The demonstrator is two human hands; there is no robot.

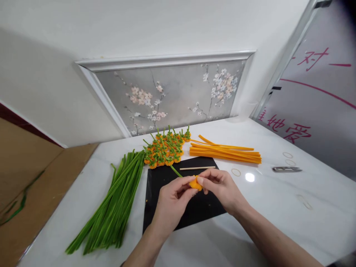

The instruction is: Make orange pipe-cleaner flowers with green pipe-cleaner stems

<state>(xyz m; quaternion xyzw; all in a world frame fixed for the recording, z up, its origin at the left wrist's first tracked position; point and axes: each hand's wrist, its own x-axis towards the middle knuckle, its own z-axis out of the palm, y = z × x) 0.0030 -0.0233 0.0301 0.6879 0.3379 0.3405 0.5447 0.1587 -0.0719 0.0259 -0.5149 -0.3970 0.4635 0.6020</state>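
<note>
Two bare hands meet over a black mat (191, 217) on the white tabletop (272, 218), and between their fingertips sits a small fuzzy orange piece (196, 183), nearer the mat's right edge than its left. The left hand (172, 198) pinches it between thumb and forefinger; the right hand (224, 188) pinches its other side the same way, while its remaining fingers are partly hidden. A green stem (175, 171) slants from the left fingertips toward the mat's back edge; whether it joins the orange piece, I cannot tell. One pale stick (197, 168) lies on the mat, close to that same edge. Orange-and-green flowers (164, 148) crowd the mat's back left corner and spread toward the tabletop's back edge. Green strips (114, 207) lie in a loose bundle beside the mat's left edge, orange strips (225, 152) just beyond its back right corner, and metal snips (286, 169) near the tabletop's right edge
</note>
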